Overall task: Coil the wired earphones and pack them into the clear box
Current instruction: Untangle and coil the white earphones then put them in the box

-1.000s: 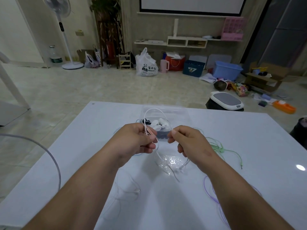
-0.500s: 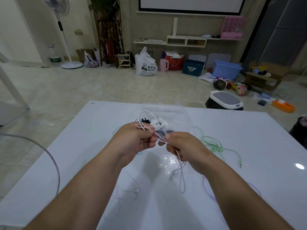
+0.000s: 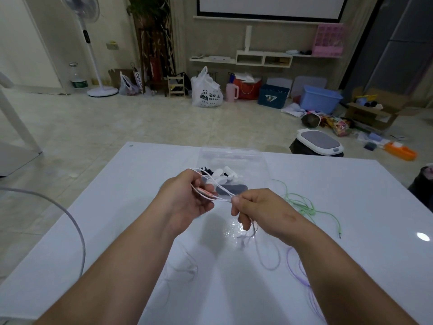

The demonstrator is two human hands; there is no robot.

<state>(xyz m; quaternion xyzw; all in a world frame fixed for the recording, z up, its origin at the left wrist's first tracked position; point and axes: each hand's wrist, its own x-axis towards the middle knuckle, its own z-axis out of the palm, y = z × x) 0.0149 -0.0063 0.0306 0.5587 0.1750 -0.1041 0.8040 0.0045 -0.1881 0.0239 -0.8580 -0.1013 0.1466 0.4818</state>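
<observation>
White wired earphones (image 3: pixel 212 186) stretch in a few loops between my two hands above the white table (image 3: pixel 351 184). My left hand (image 3: pixel 187 200) holds the loops at the left, fingers curled around them. My right hand (image 3: pixel 255 207) pinches the cable at its thumb and forefinger, and the loose end hangs down below it to the table. Just beyond my hands stands the clear box (image 3: pixel 230 160), with black and white earphones coiled inside.
Green earphones (image 3: pixel 302 202) lie on the table to the right of my right hand. Purple earphones (image 3: pixel 302 275) lie near my right forearm, and another thin pale cable (image 3: pixel 185 270) lies under my left forearm. A grey cable (image 3: pixel 77 228) arcs at the left edge.
My hands have drawn slightly apart, pulling the white loops flatter and longer between them. The hanging end under my right hand has become shorter.
</observation>
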